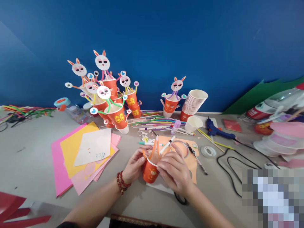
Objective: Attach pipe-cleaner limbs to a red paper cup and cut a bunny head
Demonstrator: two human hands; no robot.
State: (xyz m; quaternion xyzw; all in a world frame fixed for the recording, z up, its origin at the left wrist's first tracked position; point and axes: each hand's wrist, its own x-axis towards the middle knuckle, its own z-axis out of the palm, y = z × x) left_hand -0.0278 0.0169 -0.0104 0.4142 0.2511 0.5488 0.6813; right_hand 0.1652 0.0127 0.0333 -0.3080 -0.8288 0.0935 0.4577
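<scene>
plain deep-blue wall [147,41], gray tabletop [30,142] against it, soft pale sheen at the wall's upper left

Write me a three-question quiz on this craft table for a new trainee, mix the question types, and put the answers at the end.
1. Multiple choice: What are the left hand and right hand both touching?
A) A roll of tape
B) A red cup with orange stems sticking up
C) A glue stick
2. True or false: The white sheet lies on top of the yellow sheet.
3. Fill in: Seen from the person's side, the stack of cups stands to the ____ of the blue glue gun.

Key: 1 B; 2 true; 3 left.
</scene>
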